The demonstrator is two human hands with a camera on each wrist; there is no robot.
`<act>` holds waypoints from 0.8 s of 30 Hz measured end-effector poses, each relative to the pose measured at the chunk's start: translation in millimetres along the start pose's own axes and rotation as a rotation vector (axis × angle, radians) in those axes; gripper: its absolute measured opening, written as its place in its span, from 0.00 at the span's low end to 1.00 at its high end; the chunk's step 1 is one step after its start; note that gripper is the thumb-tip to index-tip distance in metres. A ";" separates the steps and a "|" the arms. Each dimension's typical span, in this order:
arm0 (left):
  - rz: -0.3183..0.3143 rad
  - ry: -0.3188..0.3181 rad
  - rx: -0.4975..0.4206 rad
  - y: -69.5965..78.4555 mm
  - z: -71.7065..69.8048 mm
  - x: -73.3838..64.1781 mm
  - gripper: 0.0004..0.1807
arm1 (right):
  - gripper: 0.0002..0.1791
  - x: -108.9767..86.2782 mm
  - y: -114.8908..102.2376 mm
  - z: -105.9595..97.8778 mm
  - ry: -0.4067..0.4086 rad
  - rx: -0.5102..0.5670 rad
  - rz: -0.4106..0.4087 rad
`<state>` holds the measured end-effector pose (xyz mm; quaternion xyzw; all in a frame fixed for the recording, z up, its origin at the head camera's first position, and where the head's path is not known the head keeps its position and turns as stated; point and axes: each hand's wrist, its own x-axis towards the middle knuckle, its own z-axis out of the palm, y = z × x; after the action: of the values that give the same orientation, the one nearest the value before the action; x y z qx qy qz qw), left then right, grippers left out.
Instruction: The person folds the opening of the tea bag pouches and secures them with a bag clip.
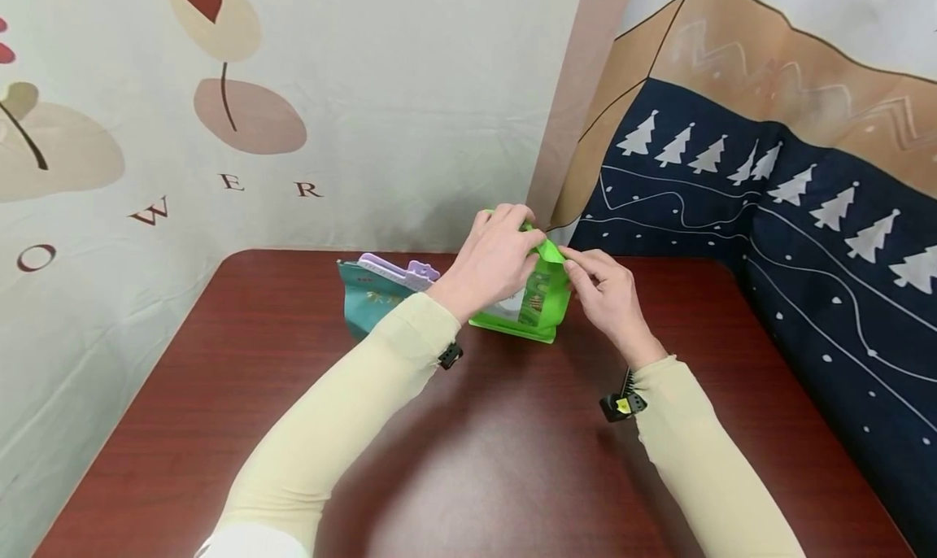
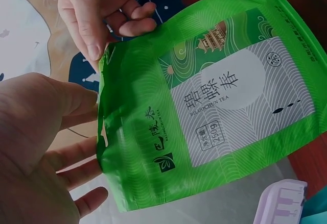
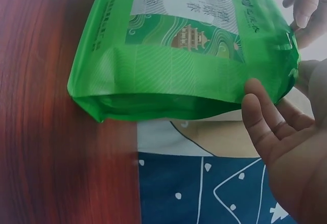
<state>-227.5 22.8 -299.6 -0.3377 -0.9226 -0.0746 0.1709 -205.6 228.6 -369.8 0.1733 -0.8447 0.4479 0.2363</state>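
A teal soft-sided pouch (image 1: pixel 366 298) with a lilac plastic clip (image 1: pixel 395 272) along its top stood leftmost. The left hand (image 1: pixel 494 255), fingers curled, grasped the upper rim of the glossy green film tea bag (image 1: pixel 554 296), positioned toward the far side of the reddish-brown table (image 1: pixel 512 477). The bag was judged light, pliable and slightly slippery, best held by its top corners. The right hand (image 1: pixel 606 291) pinched the right corner.

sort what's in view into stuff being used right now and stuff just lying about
In use:
- glossy bright green tea pouch
- left hand, at its top edge
- right hand, pinching its top corner

Seemingly just lying about:
- matte teal pouch
- long pale purple clip along that pouch's top
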 end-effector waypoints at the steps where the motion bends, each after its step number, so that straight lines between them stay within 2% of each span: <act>1: -0.003 0.004 -0.002 0.3 -0.2 0.3 0.14 | 0.14 0.6 -1.0 0.2 0.000 0.013 0.014; 5: -0.020 0.010 -0.005 2.3 -0.7 1.7 0.13 | 0.12 2.7 -6.1 1.3 -0.008 0.040 0.077; 9: -0.024 0.012 0.009 4.4 -0.7 5.3 0.12 | 0.11 4.5 -9.0 1.4 -0.016 -0.008 0.121; 13: -0.023 0.012 0.020 4.4 -1.8 9.1 0.12 | 0.13 4.5 -9.5 3.0 -0.035 -0.046 0.127; 19: -0.035 -0.037 0.002 1.3 1.3 12.9 0.13 | 0.13 3.3 -10.0 4.6 -0.054 -0.051 0.141; 24: -0.053 -0.051 0.028 0.0 4.2 12.4 0.13 | 0.11 3.1 -11.4 7.1 -0.057 -0.080 0.135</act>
<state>-237.5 31.3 -299.1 -0.3127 -0.9362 -0.0578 0.1500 -204.2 216.3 -363.9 0.1191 -0.8780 0.4236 0.1882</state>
